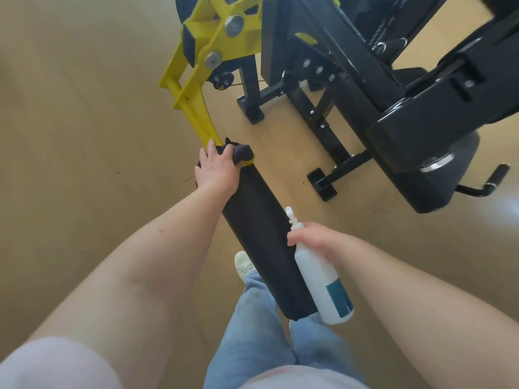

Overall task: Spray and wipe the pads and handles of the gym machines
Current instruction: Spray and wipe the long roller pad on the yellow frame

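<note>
The left grip (217,171) holds a bunched dark cloth (242,153) on the far end of the black roller pad (264,240), where the yellow arm (193,108) joins it. Right of the pad's near half, the right grip (311,240) holds a white spray bottle (323,279) by its neck.

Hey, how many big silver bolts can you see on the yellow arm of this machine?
2. One upper bolt near the top of the yellow arm, one lower bolt below and left of it. Others may be hidden.
</note>
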`<state>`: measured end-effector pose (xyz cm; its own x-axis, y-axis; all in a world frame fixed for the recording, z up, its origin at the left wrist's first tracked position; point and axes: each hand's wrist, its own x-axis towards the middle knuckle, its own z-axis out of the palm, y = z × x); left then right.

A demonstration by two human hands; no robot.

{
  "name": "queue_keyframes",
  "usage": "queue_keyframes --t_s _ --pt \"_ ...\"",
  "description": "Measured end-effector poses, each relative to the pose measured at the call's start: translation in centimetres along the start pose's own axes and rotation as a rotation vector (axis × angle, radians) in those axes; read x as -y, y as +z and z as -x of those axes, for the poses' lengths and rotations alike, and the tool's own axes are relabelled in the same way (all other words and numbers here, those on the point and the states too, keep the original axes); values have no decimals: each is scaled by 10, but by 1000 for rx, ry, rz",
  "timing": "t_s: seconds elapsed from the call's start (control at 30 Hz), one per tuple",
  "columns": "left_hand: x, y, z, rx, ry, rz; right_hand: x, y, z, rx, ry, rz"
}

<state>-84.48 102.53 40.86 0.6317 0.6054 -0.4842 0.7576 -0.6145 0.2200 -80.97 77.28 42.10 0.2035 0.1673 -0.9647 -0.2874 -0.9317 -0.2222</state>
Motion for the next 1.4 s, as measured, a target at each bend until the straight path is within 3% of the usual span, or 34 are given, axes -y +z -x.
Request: queue_keyframes --t_s 0.23,0.33,0.53,0.73,0.93,1.1,1.3,1.4 --pt "15 6 33 -111 -58 159 -9 5 14 -38 -152 128" --pt "16 19 55 -84 23 248 -10 10 22 -33 -192 183" --pt "0 82 124 -45 334 101 -16 11 34 -5 -232 142" --pt "-15 111 180 31 384 -11 -38 -1 45 10 -294 185" --pt "-43 132 230 108 458 -103 -81 -20 66 -139 -404 169" --pt "-62 164 282 183 518 -104 -119 -34 80 -153 -410 188" --pt "-67 171 286 193 570 -264 -138 -43 83 -134 -392 204" --pt "-71 165 273 143 496 -252 -133 -42 77 -126 -376 217"
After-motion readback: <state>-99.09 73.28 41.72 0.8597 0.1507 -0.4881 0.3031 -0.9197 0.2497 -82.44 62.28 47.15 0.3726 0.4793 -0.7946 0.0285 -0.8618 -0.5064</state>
